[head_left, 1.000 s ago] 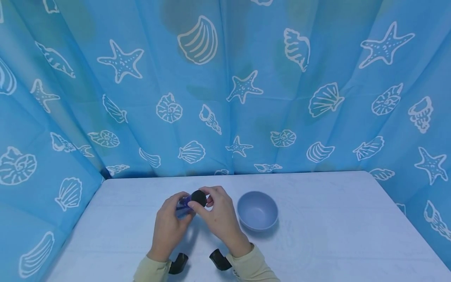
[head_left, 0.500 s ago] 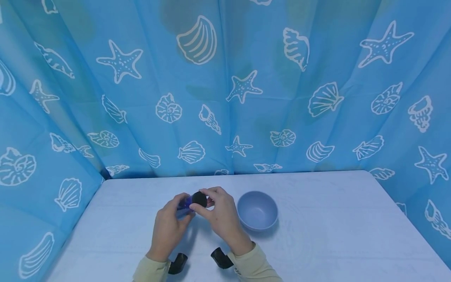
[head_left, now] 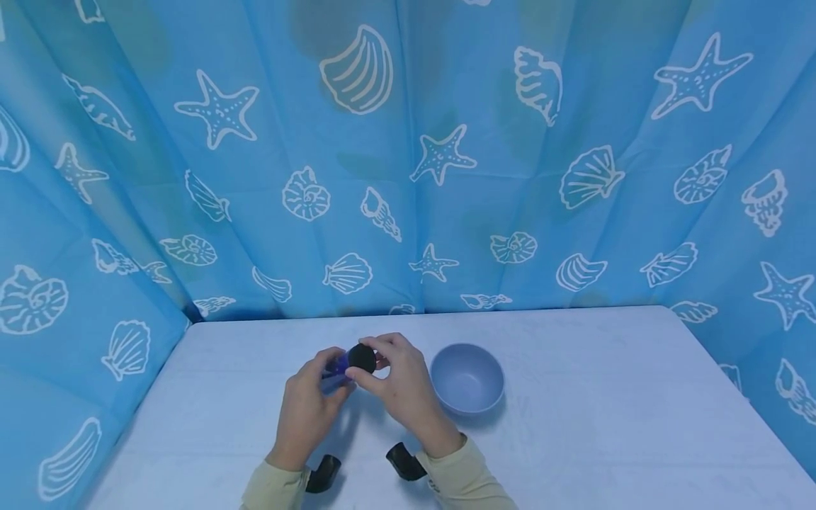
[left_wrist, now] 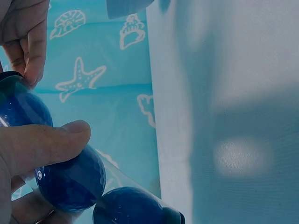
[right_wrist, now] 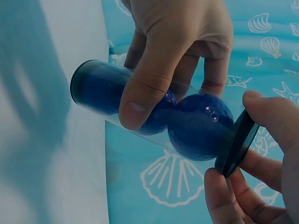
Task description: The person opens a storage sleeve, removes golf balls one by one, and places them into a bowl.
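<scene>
Above the white table, both hands hold a clear tube (right_wrist: pixel 161 140) with dimpled blue balls (left_wrist: pixel 72 182) lined up inside. My left hand (head_left: pixel 302 411) grips the tube's body, thumb on one side and fingers on the other. At one end sits a round dark lid (right_wrist: pixel 239 142), which the thumb and fingers of my right hand (head_left: pixel 408 393) pinch by its edge. In the right wrist view, the lid meets the tube's end right beside a ball. The tube lies tilted, its lidded end toward the right hand.
A blue-purple bowl (head_left: pixel 467 382) stands on the white table (head_left: pixel 605 411), just right of the right hand. Behind the table hangs a blue curtain (head_left: pixel 408 177) with white shells and starfish. Black wrist pieces (head_left: pixel 324 474) stick out from the sleeves.
Both hands keep their hold on the tube and lid. The right wrist and sleeve have shifted slightly to the right; the head view has tilted a little.
</scene>
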### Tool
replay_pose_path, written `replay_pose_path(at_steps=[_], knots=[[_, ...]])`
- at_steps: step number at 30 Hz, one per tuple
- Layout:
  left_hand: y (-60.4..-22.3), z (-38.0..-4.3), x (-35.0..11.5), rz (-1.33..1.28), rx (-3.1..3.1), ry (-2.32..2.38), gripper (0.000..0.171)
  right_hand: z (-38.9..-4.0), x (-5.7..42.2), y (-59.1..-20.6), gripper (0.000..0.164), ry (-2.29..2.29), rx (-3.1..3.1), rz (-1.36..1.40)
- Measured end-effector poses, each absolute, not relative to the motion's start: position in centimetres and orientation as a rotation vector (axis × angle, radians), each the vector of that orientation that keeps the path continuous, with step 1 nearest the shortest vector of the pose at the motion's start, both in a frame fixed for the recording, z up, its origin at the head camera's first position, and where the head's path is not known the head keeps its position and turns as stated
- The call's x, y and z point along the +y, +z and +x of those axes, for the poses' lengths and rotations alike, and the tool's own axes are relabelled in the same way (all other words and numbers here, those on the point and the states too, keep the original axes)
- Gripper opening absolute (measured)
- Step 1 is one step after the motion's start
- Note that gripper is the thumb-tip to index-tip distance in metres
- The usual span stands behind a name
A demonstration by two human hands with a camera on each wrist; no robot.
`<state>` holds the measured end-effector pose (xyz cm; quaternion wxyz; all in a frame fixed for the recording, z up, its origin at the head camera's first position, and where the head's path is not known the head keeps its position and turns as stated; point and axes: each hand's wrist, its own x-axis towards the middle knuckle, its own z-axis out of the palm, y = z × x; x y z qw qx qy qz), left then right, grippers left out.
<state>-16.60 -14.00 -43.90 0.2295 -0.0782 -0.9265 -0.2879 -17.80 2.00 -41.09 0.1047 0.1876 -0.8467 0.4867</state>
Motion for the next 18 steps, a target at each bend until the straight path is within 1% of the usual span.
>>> replay_pose_path(at_steps=[9,18], knots=[[-43.64,-16.42,-13.82,-0.204,-2.569,-0.816,0.053,-17.68,2.10,-40.78,0.047,1.492,-2.485,0.534],[-43.62,-16.44,-14.03,-0.199,-2.568,-0.825,0.053,-17.71,2.19,-40.73,0.049,1.527,-2.499,0.566]])
